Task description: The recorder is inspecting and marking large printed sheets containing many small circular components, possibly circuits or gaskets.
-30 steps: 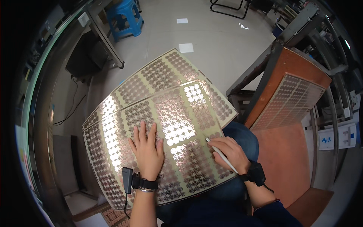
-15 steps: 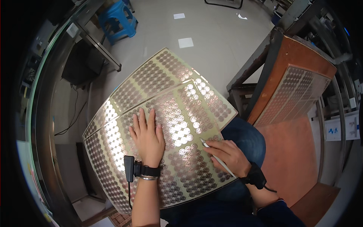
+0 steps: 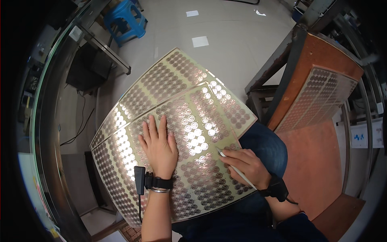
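A large pale-green panel [image 3: 192, 171], covered in rows of round, shiny copper-coloured discs, lies across my lap. Beneath it, a second panel of the same kind [image 3: 163, 76] sticks out at the far side. My left hand [image 3: 160, 151] rests flat on the upper panel, fingers spread and pointing away from me. Toward the right edge, my right hand [image 3: 248, 166] pinches a slim white pen-like tool [image 3: 244, 176] with a narrow tip. That tip is at or just above the panel surface; contact cannot be made out.
At the right, another disc-covered panel [image 3: 320, 94] leans on a brown board [image 3: 292, 99]. A blue plastic stool [image 3: 127, 22] stands at the far left on the grey floor. A metal-framed glass table [image 3: 60, 133] runs along the left, with black cables [image 3: 82, 125] near it.
The whole scene sits slightly farther right in the picture. Both hands keep nearly the same places on the panel, and the tool stays in my right hand.
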A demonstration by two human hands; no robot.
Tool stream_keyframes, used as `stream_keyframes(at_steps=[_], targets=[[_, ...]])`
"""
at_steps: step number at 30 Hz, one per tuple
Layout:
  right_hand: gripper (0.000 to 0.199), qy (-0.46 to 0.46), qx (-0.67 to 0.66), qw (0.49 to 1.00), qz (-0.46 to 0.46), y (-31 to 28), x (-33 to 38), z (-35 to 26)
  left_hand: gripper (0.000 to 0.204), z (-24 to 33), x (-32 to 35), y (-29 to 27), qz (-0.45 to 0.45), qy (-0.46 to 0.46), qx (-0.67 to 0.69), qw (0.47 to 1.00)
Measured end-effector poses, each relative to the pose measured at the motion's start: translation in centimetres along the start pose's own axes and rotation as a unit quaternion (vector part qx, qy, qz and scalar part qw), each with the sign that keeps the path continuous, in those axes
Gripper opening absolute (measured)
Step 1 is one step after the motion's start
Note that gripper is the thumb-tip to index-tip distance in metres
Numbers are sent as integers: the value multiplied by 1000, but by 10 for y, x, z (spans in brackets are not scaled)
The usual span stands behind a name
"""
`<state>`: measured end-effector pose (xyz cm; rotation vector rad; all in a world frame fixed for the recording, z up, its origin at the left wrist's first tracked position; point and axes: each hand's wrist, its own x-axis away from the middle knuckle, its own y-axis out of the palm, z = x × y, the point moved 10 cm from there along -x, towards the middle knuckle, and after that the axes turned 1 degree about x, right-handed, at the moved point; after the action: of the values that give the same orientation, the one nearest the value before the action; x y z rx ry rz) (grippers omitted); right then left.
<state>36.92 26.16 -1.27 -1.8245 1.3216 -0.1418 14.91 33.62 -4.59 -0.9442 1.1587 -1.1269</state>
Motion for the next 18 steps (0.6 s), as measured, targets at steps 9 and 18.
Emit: stream_keyframes(at_steps=[9, 18], targets=[[35, 8, -11, 1000, 14, -4, -3, 3, 48, 3, -1, -2, 5, 5, -4, 1000], [38, 5, -20, 999, 25, -1, -2, 5, 47, 2, 0, -2, 8, 0, -2, 1000]])
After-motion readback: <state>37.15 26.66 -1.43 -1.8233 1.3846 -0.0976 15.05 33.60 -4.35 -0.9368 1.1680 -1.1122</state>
